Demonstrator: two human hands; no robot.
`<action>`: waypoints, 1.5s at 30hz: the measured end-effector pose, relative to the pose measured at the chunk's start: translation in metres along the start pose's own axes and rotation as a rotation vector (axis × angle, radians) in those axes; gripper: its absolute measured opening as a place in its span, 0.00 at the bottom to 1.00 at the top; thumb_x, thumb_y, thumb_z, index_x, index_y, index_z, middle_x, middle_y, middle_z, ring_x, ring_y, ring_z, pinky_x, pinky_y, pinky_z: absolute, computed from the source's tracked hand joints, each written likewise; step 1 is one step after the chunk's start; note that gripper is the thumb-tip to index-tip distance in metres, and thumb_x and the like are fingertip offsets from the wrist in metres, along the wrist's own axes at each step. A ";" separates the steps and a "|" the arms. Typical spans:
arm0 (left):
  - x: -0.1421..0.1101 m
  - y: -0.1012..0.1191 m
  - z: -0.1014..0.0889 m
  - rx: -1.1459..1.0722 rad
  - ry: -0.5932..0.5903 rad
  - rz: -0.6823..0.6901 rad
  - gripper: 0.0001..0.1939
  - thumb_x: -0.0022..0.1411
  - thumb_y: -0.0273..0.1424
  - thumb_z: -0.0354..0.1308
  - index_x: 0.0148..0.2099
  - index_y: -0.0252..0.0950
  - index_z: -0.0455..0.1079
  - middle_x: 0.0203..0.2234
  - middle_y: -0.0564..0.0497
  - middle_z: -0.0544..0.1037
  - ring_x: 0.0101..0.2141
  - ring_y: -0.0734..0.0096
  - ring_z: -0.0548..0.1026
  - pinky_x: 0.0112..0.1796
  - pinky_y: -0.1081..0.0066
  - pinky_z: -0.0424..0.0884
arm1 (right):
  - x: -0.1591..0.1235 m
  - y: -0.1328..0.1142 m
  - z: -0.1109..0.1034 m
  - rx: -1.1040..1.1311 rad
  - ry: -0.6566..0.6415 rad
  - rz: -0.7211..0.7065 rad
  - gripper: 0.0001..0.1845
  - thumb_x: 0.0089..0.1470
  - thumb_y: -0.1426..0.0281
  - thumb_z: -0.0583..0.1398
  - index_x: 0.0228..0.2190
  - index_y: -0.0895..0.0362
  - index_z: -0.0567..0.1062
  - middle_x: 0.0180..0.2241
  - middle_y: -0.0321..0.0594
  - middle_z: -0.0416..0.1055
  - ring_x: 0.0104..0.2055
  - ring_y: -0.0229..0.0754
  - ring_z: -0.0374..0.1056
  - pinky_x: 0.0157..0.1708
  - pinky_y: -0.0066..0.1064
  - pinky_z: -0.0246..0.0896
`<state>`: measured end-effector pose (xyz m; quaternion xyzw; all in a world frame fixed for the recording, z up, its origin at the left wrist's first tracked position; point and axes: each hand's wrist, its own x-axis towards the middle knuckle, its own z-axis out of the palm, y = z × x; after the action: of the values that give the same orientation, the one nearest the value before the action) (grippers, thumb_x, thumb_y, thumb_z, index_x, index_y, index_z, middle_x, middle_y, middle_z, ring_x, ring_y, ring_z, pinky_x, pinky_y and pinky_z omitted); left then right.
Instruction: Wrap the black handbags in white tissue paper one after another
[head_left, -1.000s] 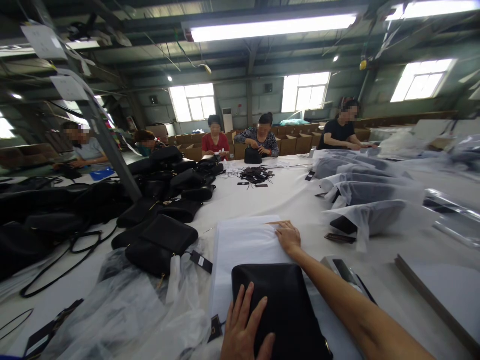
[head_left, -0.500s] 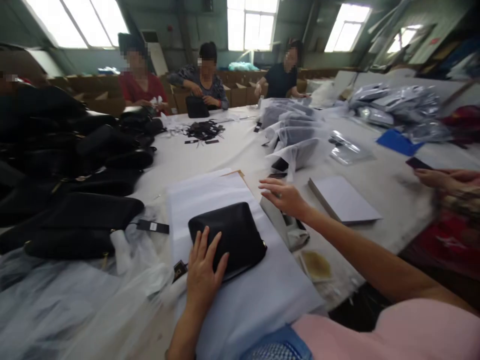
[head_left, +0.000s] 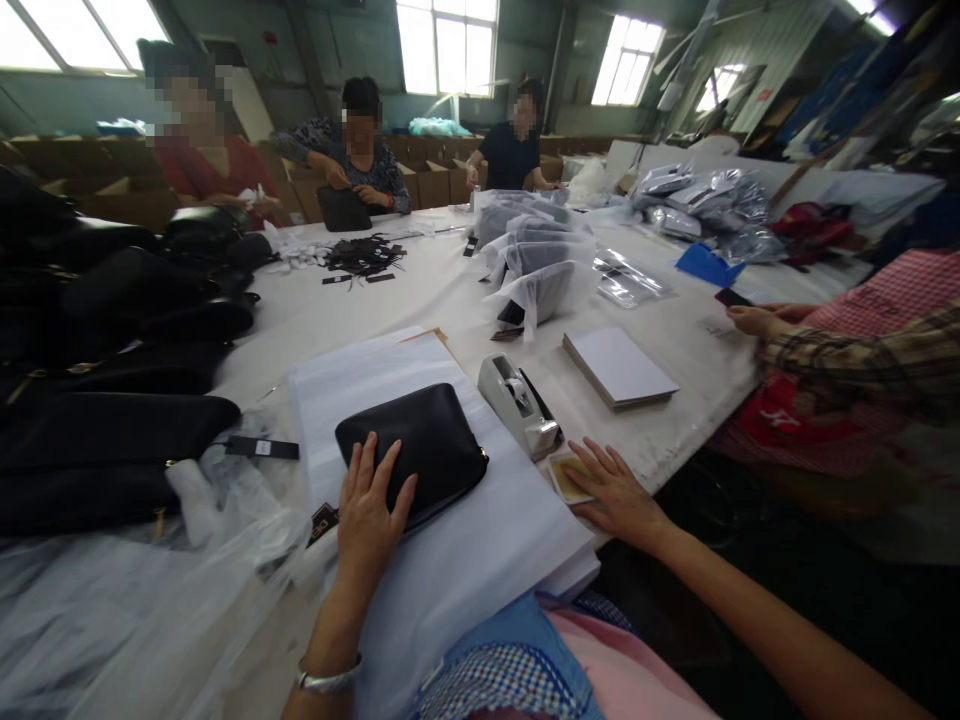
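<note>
A small black zip pouch (head_left: 427,440) lies on a stack of white paper sheets (head_left: 517,540). My left hand (head_left: 371,500) rests on the pouch's near left side, fingers spread and flat. A black tag (head_left: 322,523) sticks out by the left wrist. To the right, my right hand (head_left: 615,495) lies with fingers stretched over a shallow square dish with a yellowish pad (head_left: 568,480); its fingertips touch or hover just over it, I cannot tell which. Just beyond that hand stands a grey tape dispenser (head_left: 517,405).
Black bags (head_left: 112,440) are heaped at the left. Beyond the paper lie black tags (head_left: 364,255) and tissue-wrapped bags (head_left: 536,250). A stack of white cards (head_left: 619,365) sits to the right. Several co-workers stand around the table, one holding a dark bag (head_left: 343,208).
My right hand has come down and toward me, from above the tape dispenser to the yellowish pad. My left hand stays on the pouch. The view has turned rightward.
</note>
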<state>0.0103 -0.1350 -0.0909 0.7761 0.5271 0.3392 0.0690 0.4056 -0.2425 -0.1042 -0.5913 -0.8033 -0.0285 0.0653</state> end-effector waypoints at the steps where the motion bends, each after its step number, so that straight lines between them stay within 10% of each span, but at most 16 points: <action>1: -0.001 0.000 0.000 0.003 0.001 0.000 0.28 0.68 0.38 0.54 0.67 0.45 0.56 0.69 0.47 0.51 0.68 0.50 0.47 0.62 0.47 0.55 | 0.000 -0.001 0.004 -0.010 -0.015 0.029 0.28 0.56 0.60 0.63 0.58 0.51 0.69 0.68 0.47 0.47 0.70 0.58 0.38 0.64 0.59 0.41; 19: -0.006 0.000 0.001 0.007 0.027 0.006 0.27 0.68 0.38 0.54 0.66 0.43 0.58 0.69 0.46 0.51 0.68 0.51 0.47 0.62 0.48 0.55 | 0.002 -0.021 0.006 0.229 0.188 0.114 0.11 0.60 0.71 0.58 0.36 0.50 0.82 0.61 0.38 0.64 0.67 0.50 0.51 0.62 0.47 0.55; 39: -0.006 0.001 0.000 -0.007 0.019 -0.010 0.27 0.68 0.38 0.54 0.67 0.45 0.57 0.69 0.47 0.51 0.68 0.51 0.47 0.63 0.47 0.54 | -0.002 -0.013 -0.004 0.192 0.113 0.179 0.13 0.60 0.62 0.59 0.45 0.47 0.78 0.57 0.36 0.70 0.64 0.53 0.57 0.63 0.56 0.44; 45: -0.006 0.000 0.001 -0.014 0.030 -0.001 0.27 0.67 0.38 0.54 0.67 0.45 0.57 0.69 0.47 0.51 0.68 0.50 0.47 0.62 0.46 0.55 | 0.007 -0.003 -0.012 0.205 0.227 0.285 0.16 0.63 0.67 0.53 0.44 0.52 0.79 0.46 0.42 0.77 0.50 0.48 0.70 0.54 0.42 0.63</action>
<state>0.0101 -0.1397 -0.0943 0.7702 0.5259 0.3546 0.0666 0.4013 -0.2384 -0.0917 -0.6824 -0.6976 -0.0032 0.2185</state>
